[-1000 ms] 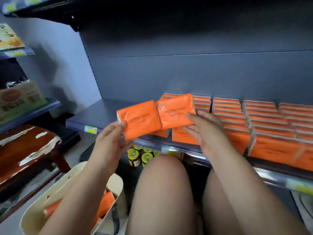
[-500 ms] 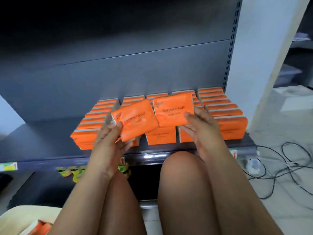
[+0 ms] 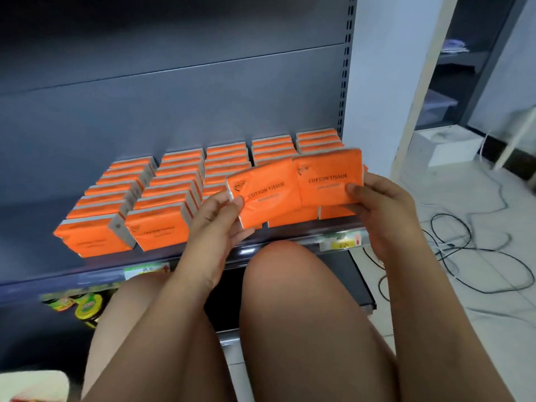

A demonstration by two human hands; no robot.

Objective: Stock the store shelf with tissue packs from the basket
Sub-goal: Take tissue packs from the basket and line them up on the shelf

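Observation:
My left hand (image 3: 216,224) grips an orange tissue pack (image 3: 266,195) by its left end, thumb on its printed face. My right hand (image 3: 377,204) holds a second orange tissue pack (image 3: 327,177) by its right end. Both packs are side by side in the air, above the front right part of the grey shelf (image 3: 34,265). Several rows of orange packs (image 3: 162,198) stand on that shelf, filling its right side up to the upright post. Only a pale corner of the basket (image 3: 32,385) shows at the bottom left.
My bare knees (image 3: 290,285) sit just in front of the shelf edge. Jars with yellow-green lids (image 3: 87,307) stand on the lower shelf at left. Black cables (image 3: 470,256) lie on the tiled floor to the right, near a white box (image 3: 446,146).
The view has swung right, from the shelf's left part and the basket to its right end. Both hands have carried the two packs along, to above the rightmost rows.

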